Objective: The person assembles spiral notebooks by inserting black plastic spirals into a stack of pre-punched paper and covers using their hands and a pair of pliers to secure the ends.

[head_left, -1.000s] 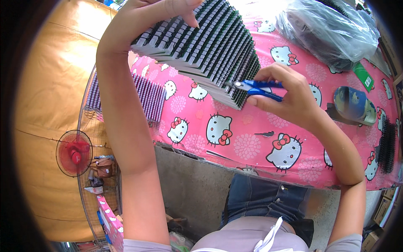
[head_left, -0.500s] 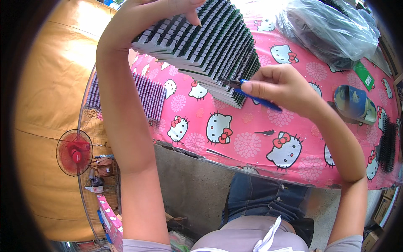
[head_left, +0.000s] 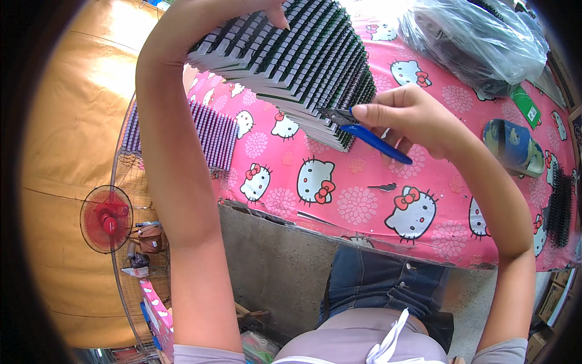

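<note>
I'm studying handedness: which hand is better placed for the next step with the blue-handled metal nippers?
Likely the right hand; it grips the nippers, tips at the black-and-white ridged stack. The left hand, partly out of frame, is at the stack's upper left.

Bright scene, glare high on the orange tarp [head_left: 73, 164] — black corners, fisheye-bent edges

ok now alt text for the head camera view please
A person's right hand holds blue-handled metal pliers at a large block of dark and white strips; the left hand, cropped by the top edge, is at its far end. Below is a pink cat-print tablecloth, with a clear plastic bag upper right.
</note>
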Action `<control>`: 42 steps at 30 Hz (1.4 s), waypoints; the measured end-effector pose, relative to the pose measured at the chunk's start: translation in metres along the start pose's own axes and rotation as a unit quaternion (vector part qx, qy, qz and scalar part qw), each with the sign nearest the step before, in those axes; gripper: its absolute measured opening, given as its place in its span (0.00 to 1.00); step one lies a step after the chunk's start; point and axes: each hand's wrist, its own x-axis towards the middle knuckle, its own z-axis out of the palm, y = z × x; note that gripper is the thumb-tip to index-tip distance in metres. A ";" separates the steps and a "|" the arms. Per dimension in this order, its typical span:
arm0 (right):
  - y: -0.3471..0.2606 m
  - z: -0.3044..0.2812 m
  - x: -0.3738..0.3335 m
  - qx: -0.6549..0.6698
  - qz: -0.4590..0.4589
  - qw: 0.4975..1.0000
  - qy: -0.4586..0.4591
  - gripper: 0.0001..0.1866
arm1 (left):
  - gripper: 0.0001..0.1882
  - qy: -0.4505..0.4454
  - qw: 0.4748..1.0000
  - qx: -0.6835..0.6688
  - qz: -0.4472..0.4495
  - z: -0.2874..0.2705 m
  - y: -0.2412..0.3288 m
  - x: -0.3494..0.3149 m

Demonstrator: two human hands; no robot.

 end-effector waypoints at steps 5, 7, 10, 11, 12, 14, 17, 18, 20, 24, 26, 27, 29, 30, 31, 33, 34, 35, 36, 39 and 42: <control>0.022 0.013 -0.012 -0.346 -0.398 0.812 0.251 0.23 | 0.14 -0.005 1.000 -0.019 0.008 0.001 -0.001 0.001; 0.025 0.015 -0.010 -0.393 -0.451 0.749 0.285 0.23 | 0.15 0.001 0.999 -0.010 0.030 0.002 0.001 0.002; 0.025 0.012 0.000 -0.316 -0.374 0.848 0.202 0.21 | 0.15 0.005 0.999 0.000 0.036 0.003 0.001 0.003; 0.023 0.009 0.001 -0.235 -0.284 0.920 0.130 0.20 | 0.15 0.003 1.000 0.014 0.019 0.000 0.001 0.001; 0.022 0.005 0.003 -0.149 -0.186 0.970 0.055 0.20 | 0.15 0.003 1.000 0.013 0.020 -0.001 0.000 0.001; 0.017 0.000 0.008 -0.023 -0.054 0.998 -0.030 0.24 | 0.15 0.001 0.999 -0.006 0.043 0.000 -0.002 0.001; 0.011 -0.007 0.004 0.176 0.131 0.968 -0.126 0.26 | 0.16 -0.009 1.000 -0.021 0.017 0.000 -0.003 0.002; 0.016 -0.004 0.005 0.080 0.056 0.992 -0.076 0.26 | 0.17 -0.008 1.000 0.000 0.012 -0.002 -0.002 0.003; 0.022 0.008 0.001 -0.116 -0.094 0.989 0.021 0.24 | 0.17 0.000 0.998 0.062 0.017 -0.006 0.000 0.002; 0.040 0.008 -0.007 -0.359 -0.416 0.796 0.254 0.22 | 0.17 0.027 0.999 0.032 0.020 -0.001 0.005 -0.001; 0.041 0.009 0.000 -0.384 -0.456 0.750 0.287 0.21 | 0.17 0.015 1.000 -0.022 0.004 0.001 0.016 -0.003; 0.041 0.010 0.002 -0.395 -0.475 0.725 0.303 0.21 | 0.17 0.008 0.999 -0.031 -0.015 -0.003 0.014 -0.004; 0.044 0.013 0.006 -0.291 -0.407 0.835 0.229 0.19 | 0.17 0.008 0.999 -0.036 -0.004 -0.002 0.014 -0.004; 0.044 0.015 0.008 -0.234 -0.369 0.880 0.187 0.19 | 0.17 0.016 1.000 -0.023 0.011 -0.002 0.010 -0.006; 0.040 0.008 0.007 -0.180 -0.294 0.931 0.118 0.18 | 0.17 0.025 0.999 -0.009 0.027 -0.001 0.003 -0.006; 0.028 -0.005 0.012 -0.064 -0.095 0.993 0.014 0.20 | 0.17 0.018 0.999 0.022 0.041 -0.006 -0.006 -0.003; 0.023 -0.010 0.012 -0.004 0.007 0.999 -0.036 0.21 | 0.17 0.003 0.999 0.040 0.037 -0.010 -0.009 0.000; 0.016 -0.002 0.006 0.112 0.047 0.992 -0.026 0.25 | 0.17 0.000 0.998 0.041 0.045 -0.011 -0.011 0.001; 0.018 -0.001 0.004 0.080 0.041 0.996 -0.022 0.24 | 0.17 -0.005 0.998 0.042 0.054 -0.012 -0.013 0.003; 0.031 0.003 0.004 -0.109 -0.050 0.993 0.009 0.22 | 0.17 -0.003 0.995 0.010 0.096 -0.004 -0.015 0.006; 0.047 0.007 -0.004 -0.294 -0.342 0.876 0.170 0.21 | 0.16 -0.007 0.997 0.033 0.066 -0.005 -0.007 0.004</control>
